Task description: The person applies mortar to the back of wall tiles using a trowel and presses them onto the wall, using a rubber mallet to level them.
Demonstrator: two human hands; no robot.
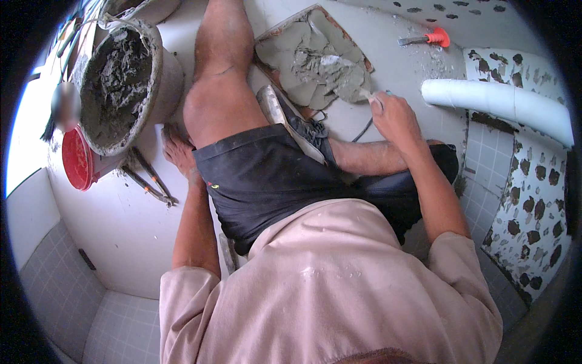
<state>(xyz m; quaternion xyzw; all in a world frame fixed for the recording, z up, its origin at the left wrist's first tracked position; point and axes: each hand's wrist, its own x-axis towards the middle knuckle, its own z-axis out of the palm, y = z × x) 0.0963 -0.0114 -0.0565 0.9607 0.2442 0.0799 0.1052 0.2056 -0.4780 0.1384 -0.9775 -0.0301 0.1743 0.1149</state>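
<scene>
My right hand grips the pale handle of a trowel, whose blade is in the grey mortar at the right part of a worn board. The mortar is spread unevenly over that board, with lumps in the middle. My left hand rests on the pale floor beside my left leg, fingers apart. Left of it stands a bucket of dark grey mortar, with a red bucket beside it and long-handled tools lying below.
A chisel with an orange guard lies at upper right. A white pipe juts from the right. Spotted white panels and small grey tiles are on the right. Another bucket stands at top left. A tiled wall is at lower left.
</scene>
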